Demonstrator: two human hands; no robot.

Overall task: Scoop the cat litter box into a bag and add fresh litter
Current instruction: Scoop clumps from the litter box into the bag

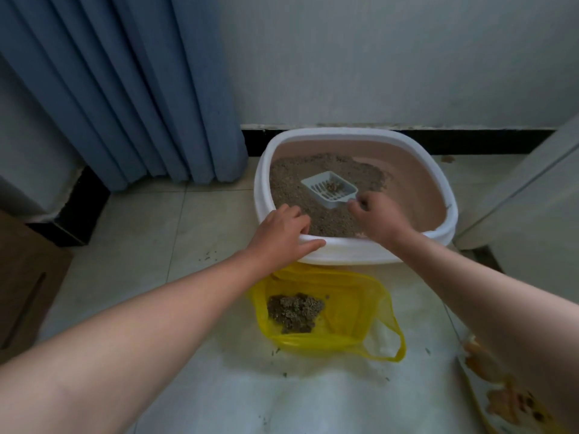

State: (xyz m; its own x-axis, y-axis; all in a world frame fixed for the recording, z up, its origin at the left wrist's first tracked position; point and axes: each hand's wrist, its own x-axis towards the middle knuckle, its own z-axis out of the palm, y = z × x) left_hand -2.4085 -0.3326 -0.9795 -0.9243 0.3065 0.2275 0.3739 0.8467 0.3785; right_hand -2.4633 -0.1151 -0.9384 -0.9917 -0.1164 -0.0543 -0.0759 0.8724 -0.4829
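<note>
A white-rimmed litter box (pixel 357 135) with a pinkish inner wall stands on the tiled floor by the wall, holding grey-brown litter (pixel 291 180). My left hand (pixel 283 234) grips its near rim, fingers inside and thumb along the outside. My right hand (pixel 376 214) holds the handle of a white slotted scoop (pixel 329 187), which sits over the litter with a few clumps in it. In front of the box lies an open yellow plastic bag (pixel 354 311) with a pile of dark scooped litter (pixel 293 311) inside.
A blue curtain (pixel 131 89) hangs at the back left. A brown cardboard box (pixel 22 283) sits at the left edge. A white appliance (pixel 532 195) stands at the right. A printed litter package (pixel 501 393) lies at the bottom right. Scattered grains dot the tiles.
</note>
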